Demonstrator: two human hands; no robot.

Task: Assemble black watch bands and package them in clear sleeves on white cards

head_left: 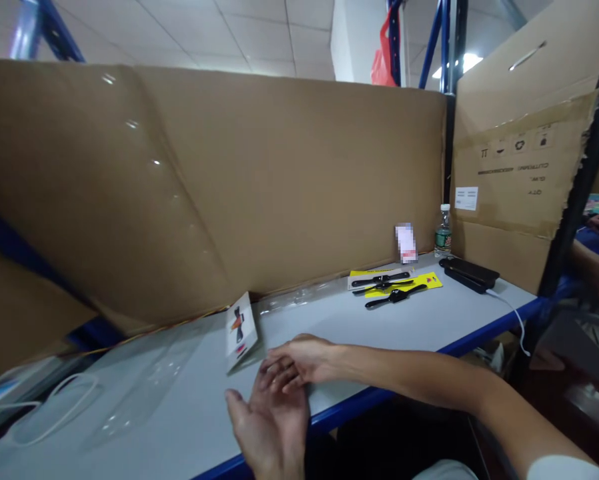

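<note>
My left hand (274, 420) is palm up over the table's front edge, thumb spread out and nothing in it. My right hand (299, 360) lies across its fingers, its own fingers loosely curled and touching the left ones, with no object visible between them. Just behind the hands, a folded white card (241, 330) with a printed picture stands on the grey table (324, 327). Farther right, several black spokeshave-like tools (396, 297) lie on and beside yellow and white cards (432, 280).
A water bottle (443, 233), a lit phone (406, 243) and a black device (469, 273) with a white cable are at the back right. Clear plastic packaging (152, 373) and a white cable (74, 410) lie left. Cardboard panels (299, 173) wall the back. Another person's arm (597, 270) shows far right.
</note>
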